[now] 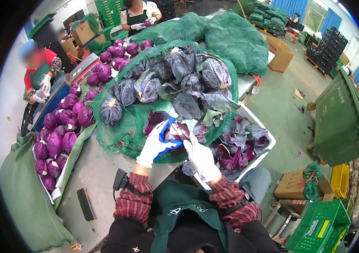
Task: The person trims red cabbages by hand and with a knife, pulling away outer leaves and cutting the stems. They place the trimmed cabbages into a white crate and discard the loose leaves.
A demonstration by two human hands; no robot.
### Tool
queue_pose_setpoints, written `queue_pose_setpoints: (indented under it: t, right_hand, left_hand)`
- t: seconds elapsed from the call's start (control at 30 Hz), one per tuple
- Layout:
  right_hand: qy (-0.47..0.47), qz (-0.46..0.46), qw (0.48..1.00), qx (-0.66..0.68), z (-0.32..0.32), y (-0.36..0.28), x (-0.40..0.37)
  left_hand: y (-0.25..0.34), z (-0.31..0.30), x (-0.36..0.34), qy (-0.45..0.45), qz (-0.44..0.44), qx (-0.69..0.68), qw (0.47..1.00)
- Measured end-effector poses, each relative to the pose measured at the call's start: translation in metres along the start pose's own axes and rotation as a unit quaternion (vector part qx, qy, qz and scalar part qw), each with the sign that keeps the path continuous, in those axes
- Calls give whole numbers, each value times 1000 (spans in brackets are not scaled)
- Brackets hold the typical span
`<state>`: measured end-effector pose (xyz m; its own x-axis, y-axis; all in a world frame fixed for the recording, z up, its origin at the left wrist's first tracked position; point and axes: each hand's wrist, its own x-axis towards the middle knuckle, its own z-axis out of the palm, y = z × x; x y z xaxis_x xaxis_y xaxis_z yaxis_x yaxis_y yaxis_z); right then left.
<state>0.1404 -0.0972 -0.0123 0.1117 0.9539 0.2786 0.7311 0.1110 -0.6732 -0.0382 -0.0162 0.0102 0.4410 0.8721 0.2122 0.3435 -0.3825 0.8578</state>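
Observation:
My left hand (159,142), in a white glove with blue on the palm side, is closed around a red cabbage (176,131) with a loosened outer leaf. My right hand (200,158), in a white glove, is closed right beside that cabbage; a thin edge shows at its fingertips, too small to name. Beneath both hands lies a green mesh bag (116,122), spread open on the table. Untrimmed cabbages (147,86) with dull bluish outer leaves fill its far part. A white bin (268,134) of stripped purple leaves (240,145) stands at my right.
Peeled purple cabbages (55,143) lie at left on a green cloth (17,181). A dark phone-like object (86,204) rests on the table. Full mesh sacks (236,42) sit beyond. Two co-workers (40,71) stand across. A green wheeled bin (341,120) and crate (318,225) are at right.

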Motion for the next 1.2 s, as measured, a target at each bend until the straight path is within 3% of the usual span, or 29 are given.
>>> queue_pose_setpoints:
  t: [0.13, 0.33, 0.37, 0.4, 0.47, 0.53, 0.57, 0.6, 0.67, 0.7, 0.73, 0.8, 0.83, 0.87, 0.93, 1.0, 1.1, 1.2]
  right_hand:
    - [105, -82, 991, -22, 15, 8, 10]
    - [111, -42, 989, -87, 20, 4, 14]
    - [65, -98, 983, -141, 13, 7, 16]
    - [29, -37, 987, -156, 11, 16, 25]
    - [-1, -21, 999, -50, 10, 47, 43]
    - [-181, 219, 953, 109, -19, 41, 68]
    - [-44, 32, 996, -65, 21, 89, 67]
    - [-28, 157, 986, 40, 19, 89, 71]
    - [-75, 230, 968, 61, 29, 104, 80]
    - [-66, 172, 983, -1, 26, 100, 76]
    - [-68, 169, 983, 1, 25, 92, 71]
    - [-30, 124, 991, -40, 29, 73, 57]
    - [107, 5, 993, -44, 36, 66, 43]
    - [36, 72, 994, 70, 21, 37, 33]
    - [-31, 101, 987, 120, -9, -14, 11]
    - [-28, 51, 995, 82, -3, -25, -3]
    - [1, 47, 996, 78, 4, -29, -8]
    - [8, 51, 998, 43, 11, -26, -7]
  left_hand:
    - [0, 8, -3, 43, 20, 22, 999]
    - [13, 27, -8, 127, 29, 76, 989]
    - [18, 30, -10, 122, 27, 112, 986]
    - [22, 32, -12, 116, 25, 148, 982]
    - [18, 34, -22, 125, 28, 157, 979]
    - [9, 30, -32, 137, 17, 53, 989]
    - [8, 27, -37, 149, 10, 51, 988]
    - [-15, 24, -40, 162, 0, 3, 987]
    - [-13, 12, -38, 203, -27, -15, 979]
    - [-7, 2, -39, 176, -84, 0, 981]
    - [-5, -5, -42, 179, -85, 3, 980]
    - [-4, -16, -45, 79, -58, -1, 995]
    - [1, -21, -44, 46, -43, 73, 995]
    - [8, -24, -42, 46, -46, 73, 995]
    - [19, -23, -40, -8, -35, 122, 992]
    - [17, -14, -35, -8, -53, 128, 990]
    - [12, 4, -30, 96, 26, 217, 971]
    - [10, 18, -30, 101, 37, 248, 963]
